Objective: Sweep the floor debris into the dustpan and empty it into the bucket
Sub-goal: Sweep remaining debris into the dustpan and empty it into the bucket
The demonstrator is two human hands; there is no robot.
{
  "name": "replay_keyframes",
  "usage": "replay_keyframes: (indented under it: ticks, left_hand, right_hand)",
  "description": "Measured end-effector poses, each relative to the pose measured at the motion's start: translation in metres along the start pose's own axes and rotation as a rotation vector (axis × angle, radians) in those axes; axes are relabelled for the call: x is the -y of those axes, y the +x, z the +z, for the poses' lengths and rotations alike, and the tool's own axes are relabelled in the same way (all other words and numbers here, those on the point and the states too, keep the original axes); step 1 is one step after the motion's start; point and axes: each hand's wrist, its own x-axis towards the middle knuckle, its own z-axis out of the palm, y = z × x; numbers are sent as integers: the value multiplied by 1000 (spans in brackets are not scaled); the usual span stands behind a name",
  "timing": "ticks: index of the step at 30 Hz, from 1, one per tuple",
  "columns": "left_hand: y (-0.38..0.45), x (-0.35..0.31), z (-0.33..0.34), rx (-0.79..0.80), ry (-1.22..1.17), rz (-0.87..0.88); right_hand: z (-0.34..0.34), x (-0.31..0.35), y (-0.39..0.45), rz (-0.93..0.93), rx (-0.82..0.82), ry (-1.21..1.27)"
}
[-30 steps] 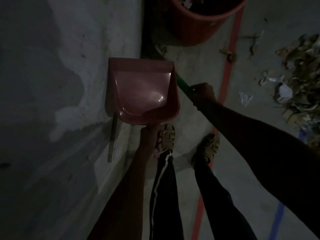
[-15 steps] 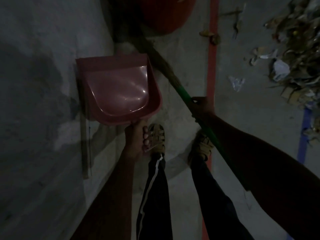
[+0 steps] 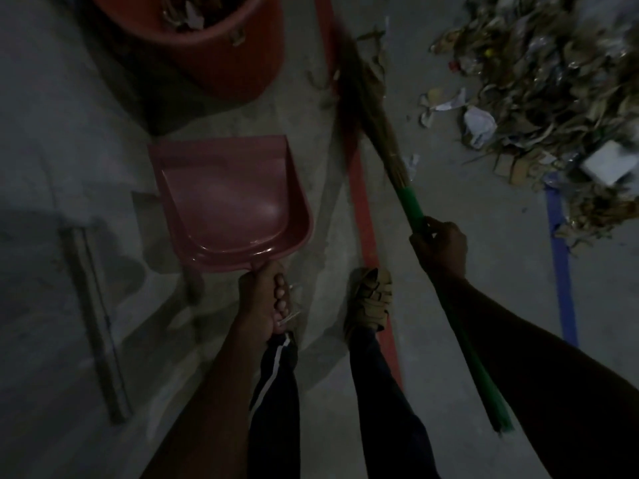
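No text, label, brand or number could be read anywhere. The picture was dark, and the paper scraps in the debris pile (image 3: 539,84) were too blurred to show any writing.

Dim light here, I'm standing on a bare grey concrete floor (image 3: 449,209). Red painted stripe (image 3: 363,202) runs away from me between my feet, blue stripe (image 3: 562,271) further right. Metal bar (image 3: 95,323) lies flat on the floor at left. Pale patchy area (image 3: 52,98) upper left, can't tell if wall or floor.
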Motion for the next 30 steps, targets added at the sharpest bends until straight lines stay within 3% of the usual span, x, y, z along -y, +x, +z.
replay_keyframes:
  ticks: [8,16,20,27,30]
  left_hand:
    - [3,14,31,14,22,-35]
    - [7,3,55,6,65,6]
    - [11,-9,74,-2,111,27]
    - [8,-30,120,55,141,33]
    - [6,-38,139,83,162,51]
  right_hand:
    - [4,-19,-5,-47,-107,154]
    - [11,16,43,-195,159,69]
    - [13,17,73,-78,214,85]
    - [-21,-24,113,95,62,135]
    - [-43,-47,122,132,11,21]
